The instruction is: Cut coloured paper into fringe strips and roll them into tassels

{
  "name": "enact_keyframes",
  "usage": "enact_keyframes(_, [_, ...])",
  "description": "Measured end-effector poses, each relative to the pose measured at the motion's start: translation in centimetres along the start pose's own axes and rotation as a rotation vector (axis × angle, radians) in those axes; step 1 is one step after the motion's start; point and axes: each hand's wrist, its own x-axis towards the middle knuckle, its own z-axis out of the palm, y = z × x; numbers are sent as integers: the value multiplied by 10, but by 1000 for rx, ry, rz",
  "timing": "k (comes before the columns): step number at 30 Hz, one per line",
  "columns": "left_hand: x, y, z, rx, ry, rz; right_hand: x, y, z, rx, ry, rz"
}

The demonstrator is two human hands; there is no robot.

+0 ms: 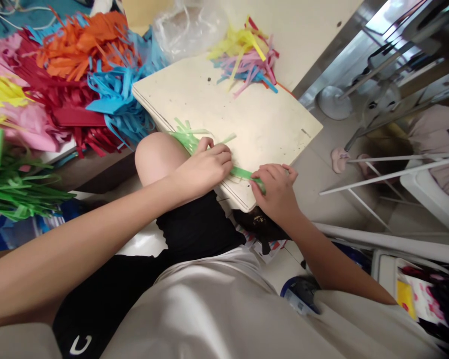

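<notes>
Cluttered room, cream board as my surface, resting on my knee. My left hand presses a fringed green paper strip flat at the board's near edge; right hand pinches its end. Heaps of colored paper fringe sit left; clear plastic bag behind.

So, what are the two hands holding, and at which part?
A green fringed paper strip on the board: the left hand presses its middle, the right hand pinches its plain end.
</notes>
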Motion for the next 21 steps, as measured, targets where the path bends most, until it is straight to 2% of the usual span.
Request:
enact_keyframes(8, [-7,-9,6,-53,23,-102,0,2,-1,-53,-4,15])
enact_keyframes(21, [5,-14,5,-26,-56,-225,4,10,2,-33,-9,132])
